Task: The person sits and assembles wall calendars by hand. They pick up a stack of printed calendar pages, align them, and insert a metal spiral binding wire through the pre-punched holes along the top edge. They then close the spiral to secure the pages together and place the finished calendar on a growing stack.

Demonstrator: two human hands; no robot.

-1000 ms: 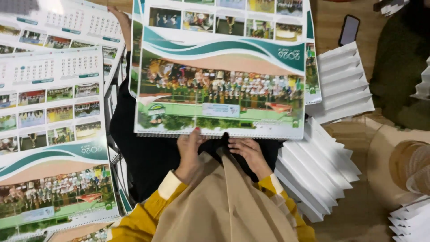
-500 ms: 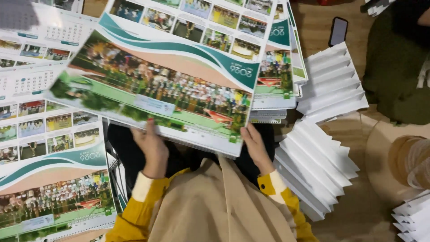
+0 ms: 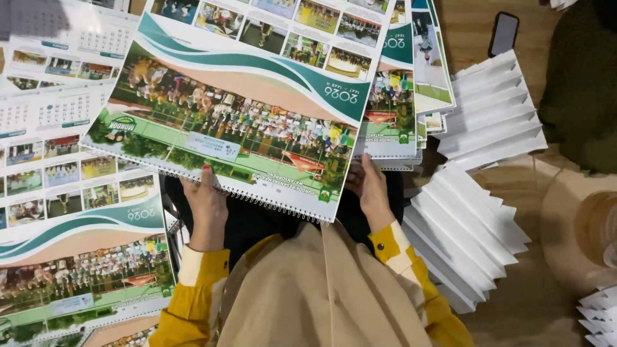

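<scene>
I hold a large spiral-bound wall calendar point(image 3: 244, 109) with a group photo and green-and-teal waves, tilted so its wire-bound edge faces me. My left hand point(image 3: 204, 199) grips that near edge from below, left of middle. My right hand point(image 3: 367, 186) grips the near right corner. Both arms wear yellow sleeves with pale cuffs over a tan garment. The calendar hangs above a dark cloth on my lap.
A stack of like calendars point(image 3: 405, 83) lies behind on the right. More calendars point(image 3: 71, 212) cover the floor at left. Folded white paper fans point(image 3: 469, 225) lie at right, with a dark phone point(image 3: 503, 33) on the wooden floor beyond.
The top calendar was lifted off the stack ahead and swung left, tilting as it came. My hands spread apart along its near edge.
</scene>
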